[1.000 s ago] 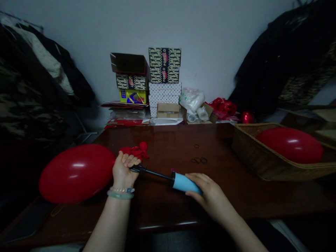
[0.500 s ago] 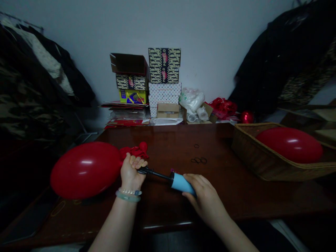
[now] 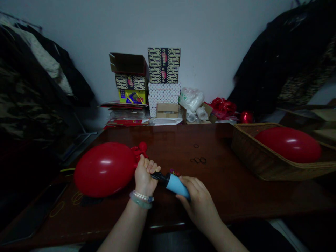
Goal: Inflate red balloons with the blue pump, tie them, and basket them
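My left hand (image 3: 146, 173) is closed around the black end of a hand pump, right where the neck of an inflated red balloon (image 3: 105, 169) meets it. The neck itself is hidden by the fingers. Wrapped round the light-blue barrel of the balloon pump (image 3: 177, 186) is my right hand (image 3: 197, 196). The barrel sits close to my left hand, with little of the black rod showing. Behind the left hand lie several uninflated red balloons (image 3: 141, 148). Small coloured bands (image 3: 174, 172) lie partly hidden behind the pump.
A wicker basket (image 3: 262, 164) at the right holds another inflated red balloon (image 3: 291, 144). Black rubber bands (image 3: 198, 160) lie mid-table, yellow bands (image 3: 57, 209) at the left near a dark flat panel (image 3: 36, 213). Stacked boxes (image 3: 164, 65) stand against the wall.
My left hand and the balloon have moved right, toward the barrel, so the pump is pushed together. My right hand has shifted slightly left.
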Demonstrator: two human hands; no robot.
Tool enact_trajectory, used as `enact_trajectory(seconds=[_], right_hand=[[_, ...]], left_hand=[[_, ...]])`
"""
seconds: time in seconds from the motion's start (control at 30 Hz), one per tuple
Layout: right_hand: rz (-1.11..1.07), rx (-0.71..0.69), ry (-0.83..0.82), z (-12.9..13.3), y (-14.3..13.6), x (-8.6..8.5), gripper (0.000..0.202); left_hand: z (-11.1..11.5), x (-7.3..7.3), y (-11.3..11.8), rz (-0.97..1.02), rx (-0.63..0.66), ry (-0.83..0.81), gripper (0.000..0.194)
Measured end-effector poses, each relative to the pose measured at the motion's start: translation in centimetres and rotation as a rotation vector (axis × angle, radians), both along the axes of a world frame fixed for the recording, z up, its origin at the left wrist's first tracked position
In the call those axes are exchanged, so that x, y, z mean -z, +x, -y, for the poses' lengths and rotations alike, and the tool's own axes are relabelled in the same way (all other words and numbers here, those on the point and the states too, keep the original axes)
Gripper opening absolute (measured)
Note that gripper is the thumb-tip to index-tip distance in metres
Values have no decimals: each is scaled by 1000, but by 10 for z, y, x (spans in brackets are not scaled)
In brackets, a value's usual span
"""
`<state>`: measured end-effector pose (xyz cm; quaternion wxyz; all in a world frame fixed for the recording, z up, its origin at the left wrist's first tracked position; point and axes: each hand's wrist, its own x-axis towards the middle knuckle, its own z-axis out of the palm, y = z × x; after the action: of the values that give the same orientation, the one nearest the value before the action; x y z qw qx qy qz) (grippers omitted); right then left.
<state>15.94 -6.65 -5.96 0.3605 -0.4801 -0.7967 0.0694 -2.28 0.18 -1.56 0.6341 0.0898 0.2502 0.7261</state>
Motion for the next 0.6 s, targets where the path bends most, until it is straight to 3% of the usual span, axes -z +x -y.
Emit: enact_trajectory(seconds=[0.27,0.6], right_hand=[[2,-43,-54,-5,9,-6,43],[52,-97,-341,-7,43,-19,42]], left_hand=[[-8,-3,-24,-1,-37,16,48],[-17,-4,-58,34,-29,-3,48]])
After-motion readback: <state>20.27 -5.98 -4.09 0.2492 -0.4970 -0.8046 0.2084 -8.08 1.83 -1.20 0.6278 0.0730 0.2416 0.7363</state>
